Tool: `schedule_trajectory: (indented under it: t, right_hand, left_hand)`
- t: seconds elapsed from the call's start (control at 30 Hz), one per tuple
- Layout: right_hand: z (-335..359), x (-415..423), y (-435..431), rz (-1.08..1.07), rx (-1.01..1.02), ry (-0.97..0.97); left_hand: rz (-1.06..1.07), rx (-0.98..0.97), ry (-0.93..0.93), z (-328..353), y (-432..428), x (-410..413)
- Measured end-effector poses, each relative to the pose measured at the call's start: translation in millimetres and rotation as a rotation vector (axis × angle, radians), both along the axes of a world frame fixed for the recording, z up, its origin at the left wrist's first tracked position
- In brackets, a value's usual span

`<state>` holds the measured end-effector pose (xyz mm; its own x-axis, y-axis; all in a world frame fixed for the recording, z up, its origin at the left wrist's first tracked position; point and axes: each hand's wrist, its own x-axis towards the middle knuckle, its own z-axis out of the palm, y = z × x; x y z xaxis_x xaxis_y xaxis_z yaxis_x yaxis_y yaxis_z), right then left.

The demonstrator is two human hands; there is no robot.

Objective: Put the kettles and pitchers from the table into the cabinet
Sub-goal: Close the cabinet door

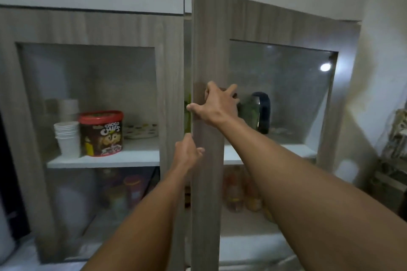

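Observation:
I face a wood-grain cabinet with glass-paned doors. Its right door [208,55] stands slightly ajar. My right hand [217,105] lies flat on that door's frame, fingers spread and thumb hooked on its left edge. Lower down, my left hand [187,152] pinches the same edge. Through the right pane I see a glass kettle [258,112] with a dark blue handle standing on the middle shelf [295,149]. Something green [187,114] shows in the gap behind the door; I cannot tell what it is.
Behind the closed left door [169,86] stand stacked white cups [67,138], a red-lidded Choco Chips tub [101,133] and a dotted plate [142,131]. Jars and bottles [235,193] fill the lower shelf. A wall and cluttered rack [394,160] are at right.

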<state>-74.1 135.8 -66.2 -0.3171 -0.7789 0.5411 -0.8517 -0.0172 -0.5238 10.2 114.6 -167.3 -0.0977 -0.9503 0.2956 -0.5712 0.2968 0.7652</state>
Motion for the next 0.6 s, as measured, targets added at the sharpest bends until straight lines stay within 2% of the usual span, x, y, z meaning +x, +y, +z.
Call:
schedule_trajectory:
  t: [0.2,0.43,0.6]
  right_hand:
    - [1.0,2.4,-68.8,-0.026,-0.002,0.015]
    - [0.4,-12.7,-130.3,-0.024,0.014,0.095]
    - [2.1,-19.5,-164.8,-0.035,0.007,0.136]
  left_hand:
    - [0.072,-0.037,-0.062,0.9,-70.9,-1.4]
    - [0.235,-0.112,-0.254,8.9,-126.1,-3.6]
    - [0.267,-0.120,-0.347,11.9,-153.4,-9.2]
